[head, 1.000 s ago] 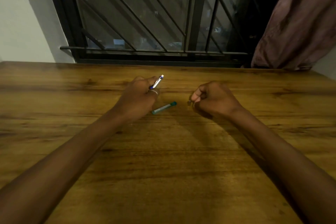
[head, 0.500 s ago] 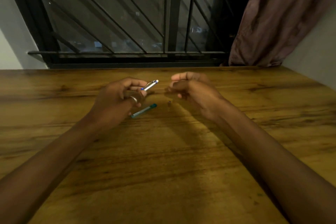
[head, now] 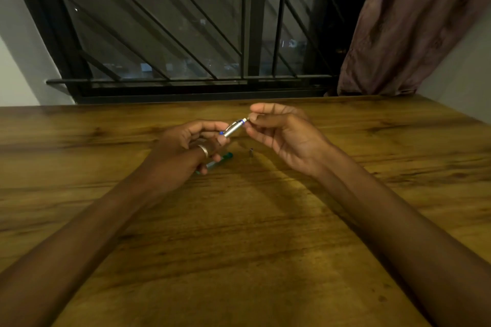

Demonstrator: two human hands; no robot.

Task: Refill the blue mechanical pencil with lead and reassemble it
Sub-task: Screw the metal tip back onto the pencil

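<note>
Mid-frame, over the grained wooden table [head: 265, 247], the left hand [head: 186, 150] grips a slim silver-and-blue mechanical pencil [head: 233, 128]; the right hand [head: 281, 135] pinches its white tip.

Both forearms reach in from the near edge of the table [head: 265, 247] and meet toward its far middle. The left hand [head: 186, 148] sits left of centre, holding the pencil [head: 233, 127], which slants up and rightward from its grip. The right hand [head: 281, 135] is just right of it, its fingertips [head: 252, 117] at the pencil's upper end. Under the left hand, lying on the table and partly hidden by it, is a lead tube [head: 220, 160]. A small cap [head: 250, 152] rests on the table between the hands, just right of the tube. Behind the table's far edge stands a barred window [head: 186, 34], with a curtain [head: 411, 21] hanging to its right.
</note>
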